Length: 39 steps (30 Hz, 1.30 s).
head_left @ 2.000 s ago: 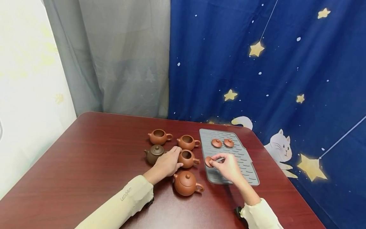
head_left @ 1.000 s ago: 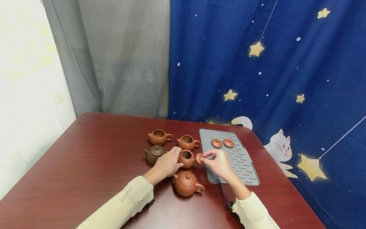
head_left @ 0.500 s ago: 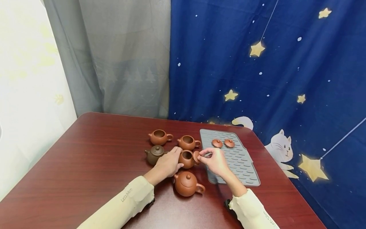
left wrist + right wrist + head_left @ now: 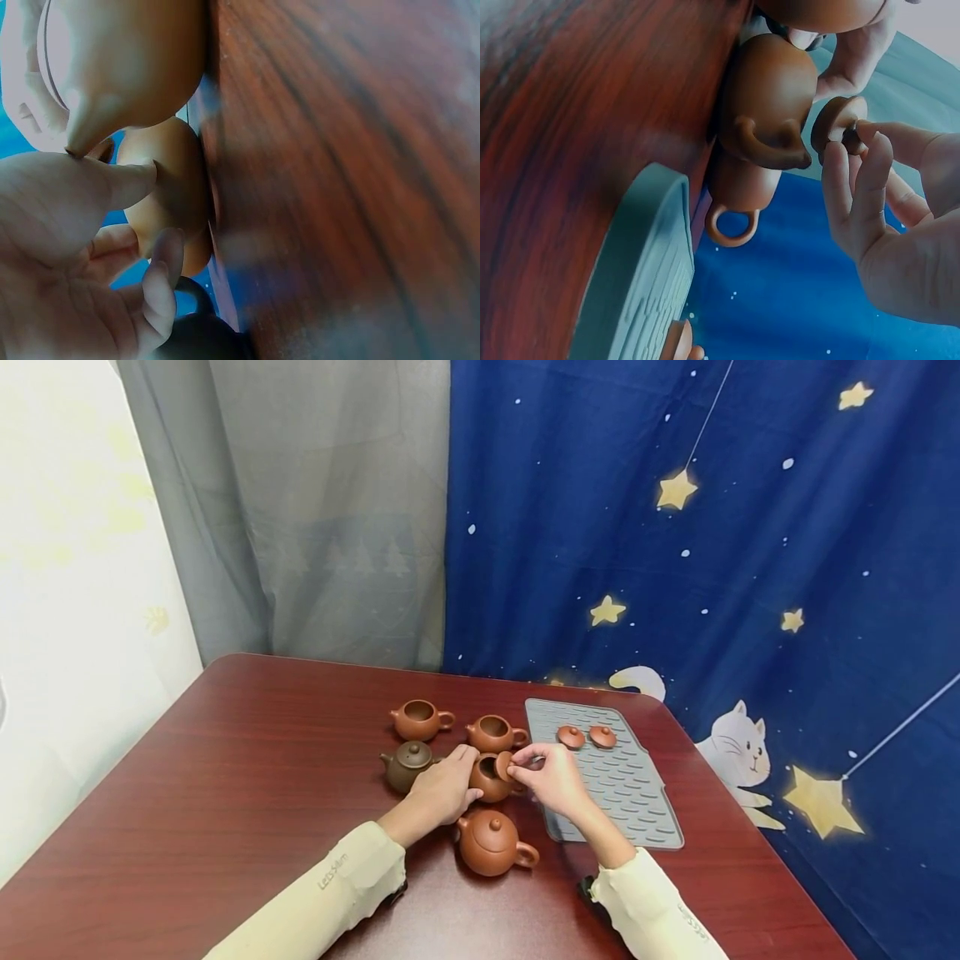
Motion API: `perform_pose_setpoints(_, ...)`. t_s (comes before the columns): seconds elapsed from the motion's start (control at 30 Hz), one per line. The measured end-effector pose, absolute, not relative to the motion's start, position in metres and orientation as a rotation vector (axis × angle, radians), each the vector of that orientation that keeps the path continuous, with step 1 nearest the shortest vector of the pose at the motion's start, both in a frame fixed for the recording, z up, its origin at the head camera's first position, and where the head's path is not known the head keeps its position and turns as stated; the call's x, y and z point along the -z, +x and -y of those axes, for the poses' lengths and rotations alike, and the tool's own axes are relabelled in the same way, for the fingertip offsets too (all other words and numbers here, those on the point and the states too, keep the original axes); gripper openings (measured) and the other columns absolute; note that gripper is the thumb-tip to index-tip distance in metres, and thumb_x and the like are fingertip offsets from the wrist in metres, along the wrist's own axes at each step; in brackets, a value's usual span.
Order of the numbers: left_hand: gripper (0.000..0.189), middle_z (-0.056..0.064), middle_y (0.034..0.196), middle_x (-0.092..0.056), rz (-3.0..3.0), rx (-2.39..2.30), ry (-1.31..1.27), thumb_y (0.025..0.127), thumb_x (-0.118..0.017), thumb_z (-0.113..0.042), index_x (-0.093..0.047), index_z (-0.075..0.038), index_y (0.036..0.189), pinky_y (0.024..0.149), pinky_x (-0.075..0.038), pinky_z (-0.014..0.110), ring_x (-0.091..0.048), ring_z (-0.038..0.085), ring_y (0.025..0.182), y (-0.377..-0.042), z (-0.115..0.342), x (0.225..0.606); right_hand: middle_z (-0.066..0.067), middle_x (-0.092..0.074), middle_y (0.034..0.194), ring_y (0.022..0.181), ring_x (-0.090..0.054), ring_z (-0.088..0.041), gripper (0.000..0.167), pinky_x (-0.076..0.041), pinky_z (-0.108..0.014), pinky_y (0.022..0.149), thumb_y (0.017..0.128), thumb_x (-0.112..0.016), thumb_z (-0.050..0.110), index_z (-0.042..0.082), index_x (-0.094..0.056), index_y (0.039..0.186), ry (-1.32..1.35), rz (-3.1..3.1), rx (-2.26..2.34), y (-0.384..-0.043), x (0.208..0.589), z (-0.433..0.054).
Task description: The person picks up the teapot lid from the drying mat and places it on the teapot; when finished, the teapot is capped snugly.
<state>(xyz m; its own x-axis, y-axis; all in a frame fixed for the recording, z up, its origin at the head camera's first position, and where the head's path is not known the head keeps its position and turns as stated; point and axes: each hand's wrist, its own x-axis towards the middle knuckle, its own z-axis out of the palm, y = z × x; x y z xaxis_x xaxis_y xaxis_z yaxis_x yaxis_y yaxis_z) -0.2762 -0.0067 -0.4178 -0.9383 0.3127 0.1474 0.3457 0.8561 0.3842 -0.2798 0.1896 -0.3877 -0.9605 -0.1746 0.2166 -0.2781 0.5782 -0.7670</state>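
Observation:
Between the thumb and fingertips of my right hand, a small reddish-brown lid is pinched by its knob. It is tilted over the right part of the mouth of a lidless clay teapot. The right wrist view shows the lid apart from the teapot, beyond its handle. My left hand grips that teapot from the spout side, thumb in front and fingers behind. A lidded reddish-brown teapot stands nearer, and a dark brown lidded teapot sits left of the left hand.
Two more lidless teapots, one at the far left and one just behind the gripped teapot, stand on the red-brown table. A grey ridged mat at the right bears two lids, left and right.
My right hand has carried the lid leftward from the mat's near-left part to the teapot's mouth, tilting it. The left hand has stayed on the teapot.

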Motion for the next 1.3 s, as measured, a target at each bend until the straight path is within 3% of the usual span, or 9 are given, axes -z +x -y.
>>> perform_pose_setpoints(0.2, 0.046, 0.002, 0.127, -0.052, 2.954, 0.640, -0.524, 0.091, -0.073, -0.031, -0.050, -0.016, 0.128, 0.073, -0.053, 0.046, -0.063, 0.030, 0.102, -0.276, 0.006, 0.417, -0.003, -0.071, 0.072, 0.059, -0.066, -0.035, 0.005, -0.051, -0.033, 0.043, 0.085, -0.078, 0.010, 0.009, -0.073, 0.086, 0.377, 2.690, -1.334, -0.283, 0.390, -0.186)
perform_pose_setpoints(0.97, 0.048, 0.000, 0.129, -0.051, 2.983, 0.621, -0.491, 0.091, -0.073, -0.032, -0.049, -0.018, 0.130, 0.073, -0.053, 0.046, -0.063, 0.029, 0.103, -0.277, 0.006, 0.417, -0.004, -0.070, 0.074, 0.058, -0.065, -0.034, 0.005, -0.049, -0.032, 0.042, 0.086, -0.077, 0.008, 0.006, -0.073, 0.088, 0.476, 2.649, -1.321, -0.293, 0.398, -0.178)
perform_pose_setpoints(1.1, 0.048, 0.001, 0.129, -0.051, 2.982, 0.623, -0.496, 0.091, -0.073, -0.032, -0.049, -0.017, 0.130, 0.073, -0.053, 0.046, -0.063, 0.029, 0.103, -0.276, 0.006, 0.417, -0.004, -0.071, 0.076, 0.057, -0.064, -0.030, 0.005, -0.049, -0.031, 0.043, 0.086, -0.077, 0.009, 0.006, -0.073, 0.088, 0.492, 2.651, -1.319, -0.295, 0.400, -0.178)
perform_pose_setpoints(1.3, 0.046, 0.001, 0.126, -0.052, 2.972, 0.624, -0.506, 0.091, -0.074, -0.031, -0.049, -0.017, 0.127, 0.071, -0.053, 0.046, -0.063, 0.029, 0.101, -0.275, 0.005, 0.417, -0.002, -0.071, 0.077, 0.060, -0.063, -0.014, 0.004, -0.050, -0.027, 0.049, 0.086, -0.078, 0.009, 0.008, -0.074, 0.087, 0.540, 2.648, -1.256, -0.298, 0.402, -0.176)
